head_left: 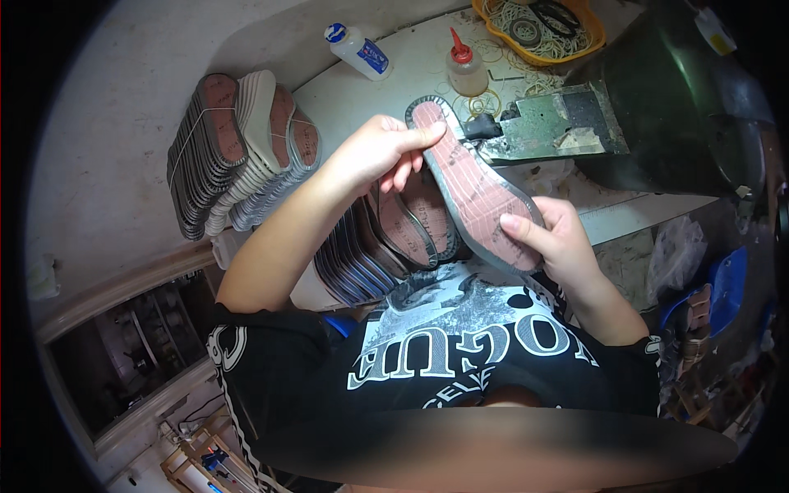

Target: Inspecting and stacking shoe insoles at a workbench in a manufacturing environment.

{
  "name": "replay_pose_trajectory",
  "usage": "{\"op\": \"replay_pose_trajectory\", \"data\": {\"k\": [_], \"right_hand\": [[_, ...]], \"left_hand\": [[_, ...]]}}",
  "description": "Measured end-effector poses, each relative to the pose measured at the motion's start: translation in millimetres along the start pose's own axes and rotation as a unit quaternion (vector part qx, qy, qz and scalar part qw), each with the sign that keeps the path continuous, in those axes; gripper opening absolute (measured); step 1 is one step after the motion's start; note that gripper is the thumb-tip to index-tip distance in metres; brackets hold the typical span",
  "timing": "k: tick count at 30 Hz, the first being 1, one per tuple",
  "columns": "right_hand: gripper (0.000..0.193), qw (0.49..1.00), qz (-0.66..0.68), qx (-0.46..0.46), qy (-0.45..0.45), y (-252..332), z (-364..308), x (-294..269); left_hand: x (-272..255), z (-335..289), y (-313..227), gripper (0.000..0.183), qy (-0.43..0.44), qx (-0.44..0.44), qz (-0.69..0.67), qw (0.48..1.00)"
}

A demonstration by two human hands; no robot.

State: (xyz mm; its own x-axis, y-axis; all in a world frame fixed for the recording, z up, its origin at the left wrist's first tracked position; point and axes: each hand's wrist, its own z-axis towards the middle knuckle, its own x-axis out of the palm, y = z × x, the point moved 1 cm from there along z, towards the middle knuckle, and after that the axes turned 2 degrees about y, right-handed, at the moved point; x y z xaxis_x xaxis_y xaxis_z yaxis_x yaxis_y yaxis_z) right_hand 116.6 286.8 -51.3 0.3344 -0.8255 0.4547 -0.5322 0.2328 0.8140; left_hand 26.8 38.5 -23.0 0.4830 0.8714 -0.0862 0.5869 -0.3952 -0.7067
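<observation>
A shoe sole (472, 185) with a pinkish-brown middle, lined across, and a dark rim is held up at a slant in both hands. My left hand (385, 154) pinches its upper end, thumb on the pink face. Around the lower, wider end my right hand (565, 238) is closed, its thumb also on that face. Close beneath my left hand lies a row of similar soles (403, 230), leaning together against my shirt. Just right of the held sole is the small black head of a green machine (551, 123).
Tied bundles of soles (218, 148) stand at the left of the white table (329, 90). A white bottle (362, 51), a red-tipped squeeze bottle (466, 70) and a yellow basket of bands (538, 37) are at the back. A blue plastic container (727, 283) is at right.
</observation>
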Motion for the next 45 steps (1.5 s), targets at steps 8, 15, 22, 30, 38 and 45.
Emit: {"op": "replay_pose_trajectory", "data": {"k": [8,15,22,30,38,45], "right_hand": [[0.03,0.998,-0.015,-0.032,0.05,-8.7,27.0,44.3],[0.039,0.73,-0.672,-0.12,0.029,-53.2,45.3,75.0],[0.027,0.785,-0.587,-0.138,0.144,-19.9,37.7,83.9],[0.036,0.928,-0.263,-0.182,0.192,-38.8,23.8,98.3],[0.028,0.917,-0.288,-0.219,0.168,15.6,23.6,50.8],[0.04,0.947,0.048,-0.054,0.313,-9.1,58.8,13.4]], "left_hand": [[-16.7,-10.3,39.1,0.041,-0.113,0.193,-0.194,0.955],[-54.8,-121.0,242.4,0.057,-0.562,-0.018,0.275,0.78],[-37.9,-127.9,337.3,0.069,-0.511,-0.076,0.023,0.856],[30.5,-132.6,147.6,0.052,-0.423,0.315,-0.19,0.828],[60.8,-68.3,54.6,0.046,-0.134,0.399,-0.316,0.851],[85.1,-36.7,36.6,0.038,0.0,0.392,-0.331,0.859]]}}
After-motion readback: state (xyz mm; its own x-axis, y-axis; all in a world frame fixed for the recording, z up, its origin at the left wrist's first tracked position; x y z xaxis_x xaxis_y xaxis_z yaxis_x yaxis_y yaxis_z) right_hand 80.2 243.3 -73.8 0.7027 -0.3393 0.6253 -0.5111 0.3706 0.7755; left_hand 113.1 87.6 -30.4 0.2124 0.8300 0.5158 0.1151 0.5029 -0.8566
